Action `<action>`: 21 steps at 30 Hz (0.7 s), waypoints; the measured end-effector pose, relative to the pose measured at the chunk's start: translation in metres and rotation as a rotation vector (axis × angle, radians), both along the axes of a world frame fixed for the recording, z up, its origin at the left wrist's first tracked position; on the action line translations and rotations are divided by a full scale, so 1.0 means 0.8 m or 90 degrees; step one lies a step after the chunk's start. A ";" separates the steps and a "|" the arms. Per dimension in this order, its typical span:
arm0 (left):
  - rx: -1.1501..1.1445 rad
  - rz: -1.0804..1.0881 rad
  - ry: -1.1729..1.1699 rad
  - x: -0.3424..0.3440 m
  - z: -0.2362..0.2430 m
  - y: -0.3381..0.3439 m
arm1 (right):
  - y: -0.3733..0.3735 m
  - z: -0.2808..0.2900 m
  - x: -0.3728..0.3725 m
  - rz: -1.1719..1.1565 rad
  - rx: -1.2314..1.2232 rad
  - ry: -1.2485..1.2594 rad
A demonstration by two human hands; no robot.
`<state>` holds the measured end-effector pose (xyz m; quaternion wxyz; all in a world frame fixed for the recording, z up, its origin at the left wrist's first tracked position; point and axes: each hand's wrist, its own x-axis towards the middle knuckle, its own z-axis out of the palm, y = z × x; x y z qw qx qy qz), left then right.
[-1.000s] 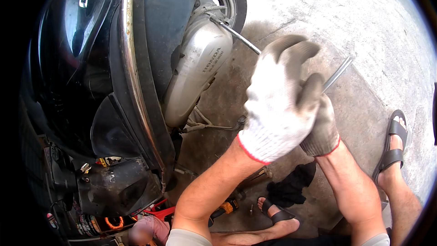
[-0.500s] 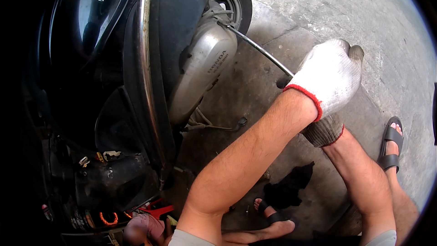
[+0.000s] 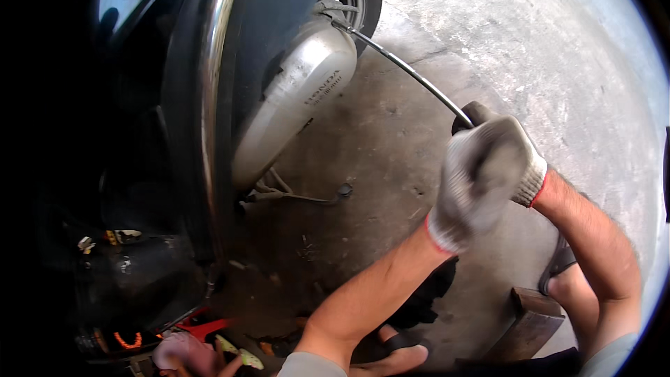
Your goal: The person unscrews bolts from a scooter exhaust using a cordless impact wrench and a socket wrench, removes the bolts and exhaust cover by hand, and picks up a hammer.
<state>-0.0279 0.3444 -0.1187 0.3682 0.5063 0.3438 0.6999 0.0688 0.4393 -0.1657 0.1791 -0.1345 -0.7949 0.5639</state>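
Observation:
A long metal bar (image 3: 403, 64) runs from a bolt area beside the silver engine casing (image 3: 293, 98) of a black scooter to my hands. My right hand (image 3: 494, 126), in a white glove with dark palm, is closed round the bar's near end. My left hand (image 3: 474, 174), gloved the same way, is blurred by motion just in front of my right one, overlapping it; its fingers and anything in them are unclear. The scooter's rear wheel (image 3: 368, 0) shows at the top, behind the casing.
The scooter's chrome rail (image 3: 218, 49) runs down the left. A wooden block (image 3: 534, 318) lies by my right foot, a black cloth (image 3: 429, 297) between my legs. At bottom left are a person in pink (image 3: 192, 356) and a red object (image 3: 202, 327). Pale concrete spreads to the right.
The loose rod seen earlier in my hands no longer shows separately. My hands have moved right and down, and my left hand has turned. The view has shifted, and the wooden block now shows.

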 end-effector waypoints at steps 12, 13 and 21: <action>-0.485 -0.019 -0.297 -0.052 -0.002 0.016 | -0.059 0.092 -0.001 -0.425 0.467 -0.020; -0.504 -0.010 -0.299 -0.046 0.004 0.020 | -0.073 0.100 0.009 -0.422 0.459 0.017; -0.512 0.054 -0.250 -0.037 0.026 0.023 | -0.067 0.041 0.053 -0.463 -0.333 -0.055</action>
